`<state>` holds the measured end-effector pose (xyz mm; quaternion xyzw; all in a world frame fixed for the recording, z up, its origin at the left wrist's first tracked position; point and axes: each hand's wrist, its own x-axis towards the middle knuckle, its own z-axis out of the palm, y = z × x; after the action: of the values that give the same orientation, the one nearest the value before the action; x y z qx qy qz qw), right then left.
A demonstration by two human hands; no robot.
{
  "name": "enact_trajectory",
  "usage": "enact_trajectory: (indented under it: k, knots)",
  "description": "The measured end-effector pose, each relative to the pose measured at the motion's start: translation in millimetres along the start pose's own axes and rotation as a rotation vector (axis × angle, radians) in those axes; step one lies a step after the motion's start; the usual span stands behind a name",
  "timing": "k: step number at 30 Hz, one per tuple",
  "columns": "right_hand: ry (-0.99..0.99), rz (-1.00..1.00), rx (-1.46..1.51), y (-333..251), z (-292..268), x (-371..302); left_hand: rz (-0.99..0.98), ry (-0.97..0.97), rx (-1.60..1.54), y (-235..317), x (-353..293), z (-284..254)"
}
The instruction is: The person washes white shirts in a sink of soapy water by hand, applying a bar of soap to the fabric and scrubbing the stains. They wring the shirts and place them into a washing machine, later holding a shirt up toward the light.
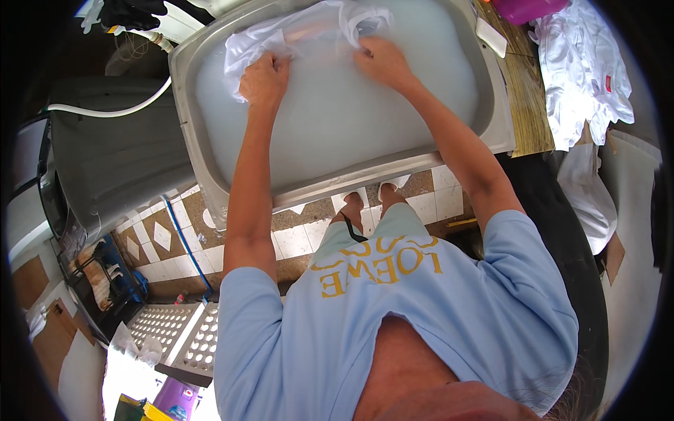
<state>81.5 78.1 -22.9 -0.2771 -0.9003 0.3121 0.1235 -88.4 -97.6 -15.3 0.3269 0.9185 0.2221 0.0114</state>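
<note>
A white, wet garment lies partly sunk in cloudy, bluish-white water at the far side of a large grey basin. My left hand has its fingers closed on the cloth at the garment's left part. Further right, my right hand pinches the garment near a rounded, open-looking fold. Between the two hands a stretch of the cloth shows pinkish through the water. The garment's exact kind cannot be made out, and its lower folds are hidden in the murky water.
A white bar-like block rests on the basin's right rim beside a wooden board. White clothes hang at the far right, near a purple container. A white hose curves in from the left over a dark grey surface.
</note>
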Motion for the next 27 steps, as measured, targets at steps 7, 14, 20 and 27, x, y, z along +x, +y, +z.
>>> enact_trajectory:
  k: [7,14,20,27]
  knots:
    - [-0.050,0.086,0.982,0,-60,12,-0.172,-0.222,-0.982,-29,22,-28]
    - [-0.240,0.048,1.703,6,-45,54,-0.125,0.023,-1.097,-16,34,-41]
    - [-0.160,0.121,1.482,21,-45,58,0.198,0.177,-0.227,8,-9,7]
    - [-0.139,-0.400,0.609,31,-104,62,0.070,-0.012,-0.878,0,9,-26]
